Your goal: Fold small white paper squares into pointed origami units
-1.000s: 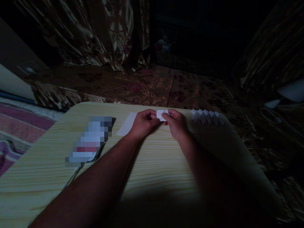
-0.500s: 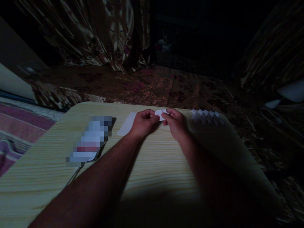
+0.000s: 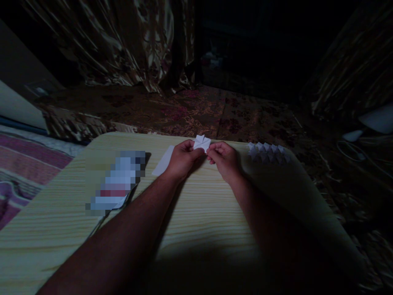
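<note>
Both of my hands meet at the far middle of a light wooden table [image 3: 199,213]. Between them I pinch a small folded white paper piece [image 3: 202,143], which sticks up above the fingertips. My left hand [image 3: 183,158] grips its left side with thumb and fingers closed. My right hand [image 3: 223,157] is closed on its right lower edge. A flat white paper strip [image 3: 162,161] lies on the table just left of my left hand. A row of several folded white paper pieces [image 3: 269,151] lies to the right of my right hand.
A blurred, pixelated object [image 3: 116,183] lies on the table's left part. Beyond the table are a patterned carpet [image 3: 190,110] and shiny curtains [image 3: 123,45]. A striped mat [image 3: 21,164] is at the left, and white items with a cable [image 3: 362,135] at the right. The room is dim.
The folded paper piece has been turned and lifted slightly, now standing above my fingertips. Both hands stayed in nearly the same place.
</note>
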A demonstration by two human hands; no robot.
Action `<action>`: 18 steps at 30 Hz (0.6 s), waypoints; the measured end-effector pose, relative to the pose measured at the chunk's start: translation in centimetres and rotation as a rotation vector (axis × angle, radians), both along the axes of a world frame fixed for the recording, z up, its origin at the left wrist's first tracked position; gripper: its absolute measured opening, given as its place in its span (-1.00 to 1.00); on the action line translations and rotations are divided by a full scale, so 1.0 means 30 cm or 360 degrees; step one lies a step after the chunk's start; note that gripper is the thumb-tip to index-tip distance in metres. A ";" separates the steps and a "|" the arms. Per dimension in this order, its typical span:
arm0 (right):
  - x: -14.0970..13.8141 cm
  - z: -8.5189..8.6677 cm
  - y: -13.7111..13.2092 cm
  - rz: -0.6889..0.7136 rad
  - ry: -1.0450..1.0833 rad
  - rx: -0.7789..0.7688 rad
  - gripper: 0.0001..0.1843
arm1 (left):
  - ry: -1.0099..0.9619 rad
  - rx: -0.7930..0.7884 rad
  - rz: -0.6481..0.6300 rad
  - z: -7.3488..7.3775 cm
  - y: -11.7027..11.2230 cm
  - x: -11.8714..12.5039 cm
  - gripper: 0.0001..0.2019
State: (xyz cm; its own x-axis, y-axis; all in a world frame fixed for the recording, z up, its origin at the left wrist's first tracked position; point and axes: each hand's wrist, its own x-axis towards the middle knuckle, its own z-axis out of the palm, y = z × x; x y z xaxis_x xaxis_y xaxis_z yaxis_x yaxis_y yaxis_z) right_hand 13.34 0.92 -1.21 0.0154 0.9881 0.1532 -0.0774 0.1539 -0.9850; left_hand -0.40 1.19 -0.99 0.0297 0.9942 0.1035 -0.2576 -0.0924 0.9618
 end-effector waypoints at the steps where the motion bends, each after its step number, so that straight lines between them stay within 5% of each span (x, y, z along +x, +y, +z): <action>1: -0.001 0.000 0.000 -0.0014 -0.0021 -0.0004 -0.77 | 0.0006 -0.0002 -0.0025 0.000 -0.002 0.001 -0.79; 18: 0.001 0.001 0.000 0.0003 -0.0060 0.0012 -0.80 | 0.0397 0.0005 -0.0076 0.017 -0.017 -0.010 -0.80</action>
State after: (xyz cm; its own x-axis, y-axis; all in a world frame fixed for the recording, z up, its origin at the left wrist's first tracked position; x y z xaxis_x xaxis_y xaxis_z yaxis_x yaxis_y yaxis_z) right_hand 13.38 0.92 -1.17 0.0075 0.9870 0.1608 -0.0406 0.1610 -0.9861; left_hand -0.70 0.68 -0.50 0.1019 0.9907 0.0899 -0.0167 -0.0887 0.9959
